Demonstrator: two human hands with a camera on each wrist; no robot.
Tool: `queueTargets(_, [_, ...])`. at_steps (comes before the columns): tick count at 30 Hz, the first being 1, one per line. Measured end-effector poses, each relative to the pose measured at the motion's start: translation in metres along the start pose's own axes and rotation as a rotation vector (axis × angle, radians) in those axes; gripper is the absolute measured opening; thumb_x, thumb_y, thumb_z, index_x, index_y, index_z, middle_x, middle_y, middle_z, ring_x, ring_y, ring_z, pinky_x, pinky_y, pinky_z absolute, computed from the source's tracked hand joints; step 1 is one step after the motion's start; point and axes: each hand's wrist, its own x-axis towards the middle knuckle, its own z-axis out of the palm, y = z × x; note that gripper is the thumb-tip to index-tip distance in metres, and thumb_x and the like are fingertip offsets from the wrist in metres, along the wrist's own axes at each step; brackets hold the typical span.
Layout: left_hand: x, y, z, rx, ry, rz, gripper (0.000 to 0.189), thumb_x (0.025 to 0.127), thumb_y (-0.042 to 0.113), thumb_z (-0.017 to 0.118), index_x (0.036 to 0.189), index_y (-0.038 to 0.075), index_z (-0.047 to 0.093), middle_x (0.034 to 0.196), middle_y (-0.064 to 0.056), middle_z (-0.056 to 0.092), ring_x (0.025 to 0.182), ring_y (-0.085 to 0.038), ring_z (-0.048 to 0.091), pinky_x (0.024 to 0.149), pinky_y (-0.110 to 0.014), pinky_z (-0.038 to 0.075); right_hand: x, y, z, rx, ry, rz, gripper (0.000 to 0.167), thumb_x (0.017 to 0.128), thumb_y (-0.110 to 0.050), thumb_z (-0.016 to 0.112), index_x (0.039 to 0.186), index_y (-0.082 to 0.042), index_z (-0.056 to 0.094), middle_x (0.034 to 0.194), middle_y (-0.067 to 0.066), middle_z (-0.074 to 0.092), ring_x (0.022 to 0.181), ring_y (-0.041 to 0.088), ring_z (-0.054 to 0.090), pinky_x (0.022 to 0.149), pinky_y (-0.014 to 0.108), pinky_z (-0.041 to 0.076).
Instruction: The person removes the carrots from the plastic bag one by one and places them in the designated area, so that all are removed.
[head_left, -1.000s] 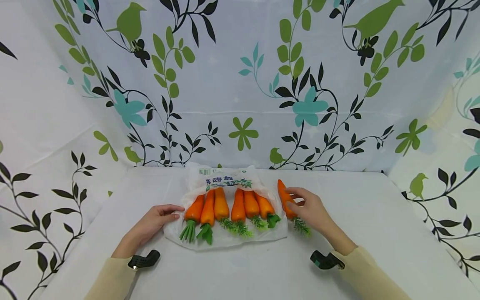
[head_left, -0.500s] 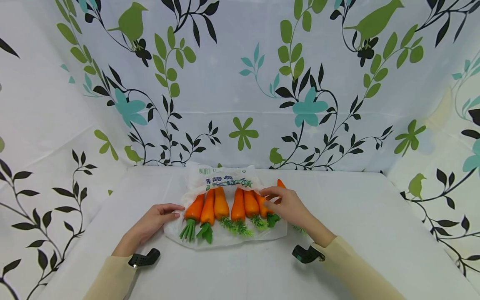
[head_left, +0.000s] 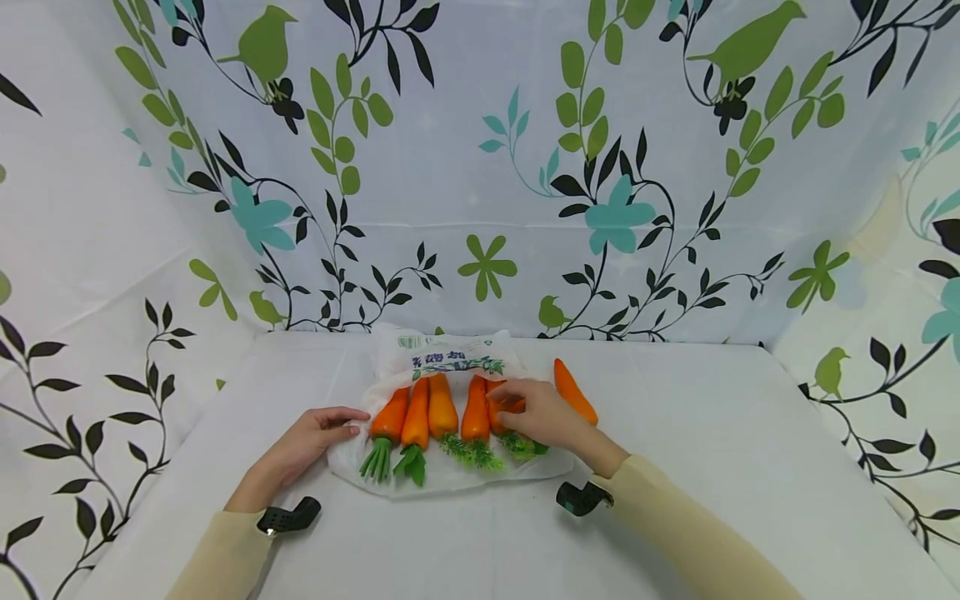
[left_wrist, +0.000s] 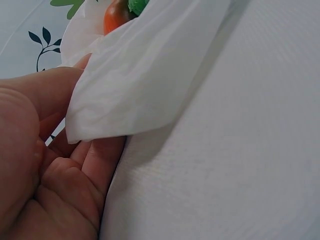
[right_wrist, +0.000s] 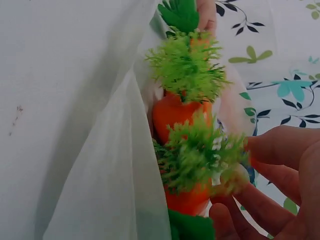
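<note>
In the head view a white plastic bag (head_left: 397,354) with printed lettering lies on the table, several orange carrots (head_left: 442,408) with green tops in a row at its mouth. My left hand (head_left: 315,437) holds the bag's left edge; the left wrist view shows the thumb on one face of the film (left_wrist: 130,90) and fingers behind it. Over the right part of the row, my right hand (head_left: 543,412) has its bent fingers at a carrot (head_left: 496,419), partly covering the carrots there. Feathery leaves (right_wrist: 200,155) show beside these fingers. One loose carrot (head_left: 573,393) lies right of the bag.
The white table (head_left: 450,550) extends in front of the bag and to both sides. Behind it hangs a curtain (head_left: 480,192) printed with leaves, birds and flowers. A black wrist device (head_left: 288,517) sits at each cream sleeve.
My right hand has moved left, from the loose carrot, over the rightmost carrot in the bag, to the one beside it. The carrots and my left hand have stayed in place.
</note>
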Motion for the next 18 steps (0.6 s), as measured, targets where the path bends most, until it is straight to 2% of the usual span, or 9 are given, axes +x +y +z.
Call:
queueTargets(2, [0.0,-0.001,0.0,-0.005,-0.002,0.001,0.032,0.097,0.02,0.065,0.125,0.005,0.068,0.136,-0.013,0.057,0.131,-0.032,0.04,0.112,-0.05,0.029,0.003,-0.002,0.003,-0.008,-0.014,-0.015,0.027,0.092,-0.01,0.069,0.118,-0.008,0.071,0.132,0.009,0.063,0.099,0.023,0.06,0.088,0.037,0.052])
queueTargets(5, [0.0,-0.001,-0.001,-0.009,-0.005,0.001,0.033,0.097,0.021,0.064,0.125,0.004,0.067,0.137,-0.014,0.057,0.132,-0.033,0.039,0.114,-0.053,0.026,0.009,-0.006,0.006,-0.028,-0.046,-0.026,0.027,0.092,-0.011,0.069,0.119,-0.008,0.071,0.141,0.012,0.056,0.104,0.025,0.061,0.081,0.034,0.052])
queueTargets(7, [0.0,-0.001,-0.001,-0.007,-0.005,0.001,0.033,0.098,0.021,0.064,0.126,0.004,0.067,0.138,-0.015,0.056,0.132,-0.034,0.038,0.115,-0.055,0.025,0.012,-0.01,0.008,-0.041,-0.071,-0.023,0.029,0.091,-0.011,0.07,0.12,-0.007,0.07,0.147,0.013,0.05,0.113,0.027,0.06,0.078,0.031,0.053])
queueTargets(9, [-0.001,-0.001,-0.001,-0.003,-0.006,-0.001,0.033,0.098,0.021,0.064,0.126,0.004,0.067,0.138,-0.015,0.056,0.133,-0.034,0.038,0.115,-0.056,0.024,0.016,-0.013,0.01,-0.078,-0.097,-0.018,0.03,0.091,-0.013,0.07,0.121,-0.008,0.07,0.152,0.013,0.044,0.125,0.029,0.055,0.08,0.03,0.053])
queueTargets(11, [-0.001,-0.001,-0.001,-0.005,-0.008,-0.002,0.033,0.098,0.021,0.064,0.126,0.004,0.067,0.139,-0.015,0.055,0.133,-0.034,0.038,0.115,-0.056,0.024,0.02,-0.015,0.013,-0.134,-0.121,-0.011,0.033,0.091,-0.015,0.072,0.123,-0.01,0.07,0.154,0.012,0.041,0.129,0.028,0.051,0.082,0.029,0.053])
queueTargets(13, [-0.002,0.0,0.0,-0.009,-0.011,-0.003,0.034,0.098,0.022,0.064,0.126,0.004,0.067,0.139,-0.015,0.055,0.133,-0.034,0.038,0.115,-0.056,0.024,0.024,-0.019,0.016,-0.204,-0.136,-0.012,0.035,0.09,-0.017,0.073,0.124,-0.012,0.07,0.152,0.011,0.044,0.134,0.028,0.047,0.084,0.03,0.052])
queueTargets(18, [-0.003,0.002,0.0,0.0,-0.004,0.001,0.033,0.098,0.022,0.064,0.126,0.005,0.067,0.139,-0.014,0.056,0.133,-0.033,0.039,0.115,-0.056,0.024,0.028,-0.027,0.019,-0.357,-0.152,-0.014,0.039,0.087,-0.026,0.075,0.126,-0.021,0.071,0.13,0.002,0.065,0.128,0.027,0.051,0.084,0.034,0.051])
